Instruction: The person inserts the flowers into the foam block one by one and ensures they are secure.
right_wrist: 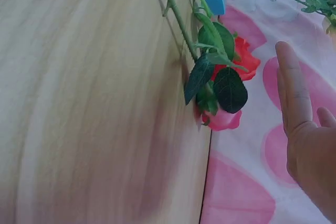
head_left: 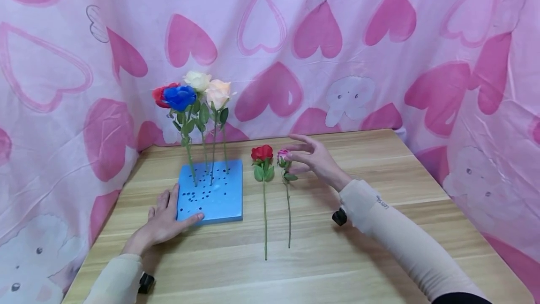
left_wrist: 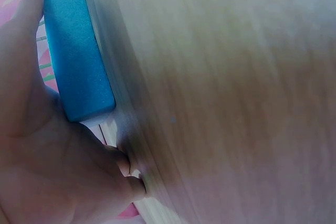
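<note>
A blue block (head_left: 219,208) with many small holes stands at the left of the table. My left hand (head_left: 162,217) rests at its near left corner, thumb along the front edge, fingers spread down the left side. Over the pink rose (right_wrist: 224,120) my right hand (head_left: 320,163) hovers with loosely extended fingers and nothing in its grasp. That rose lies flat on the table, its head partly hidden behind the fingers in the head view. Beside it, to the left, lies a red rose (head_left: 262,154) with a long green stem.
Upright in the block's back half stand a blue rose (head_left: 180,98), a white rose (head_left: 197,80), a peach rose (head_left: 218,94) and another red rose (head_left: 159,95). Behind the wooden table (head_left: 337,266) hangs a pink heart-patterned curtain (head_left: 270,22).
</note>
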Demonstrator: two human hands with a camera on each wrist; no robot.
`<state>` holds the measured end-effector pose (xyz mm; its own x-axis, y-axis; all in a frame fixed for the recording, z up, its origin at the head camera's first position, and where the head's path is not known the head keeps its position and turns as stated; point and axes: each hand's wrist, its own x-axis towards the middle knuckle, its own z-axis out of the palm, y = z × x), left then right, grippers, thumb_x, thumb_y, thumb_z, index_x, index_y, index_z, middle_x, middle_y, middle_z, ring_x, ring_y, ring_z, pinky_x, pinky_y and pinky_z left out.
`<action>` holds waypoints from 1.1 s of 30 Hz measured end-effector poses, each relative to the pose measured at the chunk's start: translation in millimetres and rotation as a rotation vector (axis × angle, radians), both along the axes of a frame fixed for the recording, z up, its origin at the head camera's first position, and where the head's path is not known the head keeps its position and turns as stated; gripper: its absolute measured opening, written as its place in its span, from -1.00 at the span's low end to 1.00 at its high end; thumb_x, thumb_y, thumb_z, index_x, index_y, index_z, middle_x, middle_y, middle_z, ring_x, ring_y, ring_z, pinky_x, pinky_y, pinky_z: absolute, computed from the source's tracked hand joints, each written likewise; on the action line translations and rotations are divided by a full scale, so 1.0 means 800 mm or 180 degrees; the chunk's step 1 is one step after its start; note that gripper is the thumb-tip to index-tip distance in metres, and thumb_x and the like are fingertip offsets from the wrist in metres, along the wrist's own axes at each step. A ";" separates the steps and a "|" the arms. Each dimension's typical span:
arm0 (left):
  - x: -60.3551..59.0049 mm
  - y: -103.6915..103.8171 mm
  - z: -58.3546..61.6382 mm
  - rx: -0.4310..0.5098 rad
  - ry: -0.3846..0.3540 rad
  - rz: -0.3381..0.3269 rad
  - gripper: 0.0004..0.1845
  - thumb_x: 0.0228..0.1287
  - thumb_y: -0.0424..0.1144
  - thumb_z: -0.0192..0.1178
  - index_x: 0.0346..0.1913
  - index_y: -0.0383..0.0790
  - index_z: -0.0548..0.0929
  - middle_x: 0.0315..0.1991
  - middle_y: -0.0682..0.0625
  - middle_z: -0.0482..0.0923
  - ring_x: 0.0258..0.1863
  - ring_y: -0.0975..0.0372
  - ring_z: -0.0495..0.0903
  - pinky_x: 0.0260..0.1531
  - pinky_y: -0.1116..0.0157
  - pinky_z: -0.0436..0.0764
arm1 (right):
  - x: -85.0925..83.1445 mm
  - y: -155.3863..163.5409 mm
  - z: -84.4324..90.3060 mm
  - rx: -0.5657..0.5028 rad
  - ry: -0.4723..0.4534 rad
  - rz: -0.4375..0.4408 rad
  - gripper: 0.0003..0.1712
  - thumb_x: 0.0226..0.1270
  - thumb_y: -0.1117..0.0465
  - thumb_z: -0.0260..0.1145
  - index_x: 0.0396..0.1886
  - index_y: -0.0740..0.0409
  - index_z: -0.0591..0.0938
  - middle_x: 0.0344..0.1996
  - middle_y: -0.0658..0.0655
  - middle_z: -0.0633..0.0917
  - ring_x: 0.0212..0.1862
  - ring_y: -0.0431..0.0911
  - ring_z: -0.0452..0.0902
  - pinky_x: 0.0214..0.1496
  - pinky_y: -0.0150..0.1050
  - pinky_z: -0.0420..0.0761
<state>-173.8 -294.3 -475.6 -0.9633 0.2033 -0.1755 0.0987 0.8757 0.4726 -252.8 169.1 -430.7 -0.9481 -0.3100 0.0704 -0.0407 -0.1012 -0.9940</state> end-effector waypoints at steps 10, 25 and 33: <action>0.003 -0.003 -0.002 -0.0006 -0.0032 0.0024 0.38 0.24 0.49 0.20 0.65 -0.29 -0.42 0.58 -0.58 -0.39 0.55 -0.46 -0.38 0.34 -0.55 -0.33 | 0.010 0.004 -0.018 0.0020 -0.0268 -0.0127 -0.25 0.41 0.34 0.42 0.54 -0.02 0.39 0.42 0.45 0.44 0.30 0.46 0.49 -0.02 0.32 0.68; 0.004 0.002 -0.002 0.0002 -0.0002 0.0006 0.38 0.24 0.49 0.20 0.66 -0.27 -0.40 0.59 -0.56 -0.37 0.56 -0.45 -0.36 0.35 -0.55 -0.32 | 0.031 -0.002 -0.055 0.0404 -0.0900 -0.0241 -0.17 0.34 0.34 0.47 0.56 0.08 0.35 0.33 0.38 0.52 0.16 0.32 0.65 -0.07 0.22 0.74; 0.001 0.001 0.001 0.0018 -0.0018 0.0005 0.37 0.25 0.49 0.19 0.66 -0.26 -0.42 0.59 -0.56 -0.39 0.55 -0.46 -0.38 0.34 -0.55 -0.33 | 0.031 -0.008 -0.060 0.0396 -0.0911 -0.0196 -0.09 0.24 0.32 0.56 0.55 0.10 0.36 0.35 0.35 0.51 0.15 0.26 0.66 -0.11 0.18 0.76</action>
<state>-173.0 -293.7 -474.7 -0.9626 0.2029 -0.1798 0.0947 0.8732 0.4781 -228.2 162.7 -478.5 -0.9412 -0.2409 -0.2368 0.2401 0.0159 -0.9706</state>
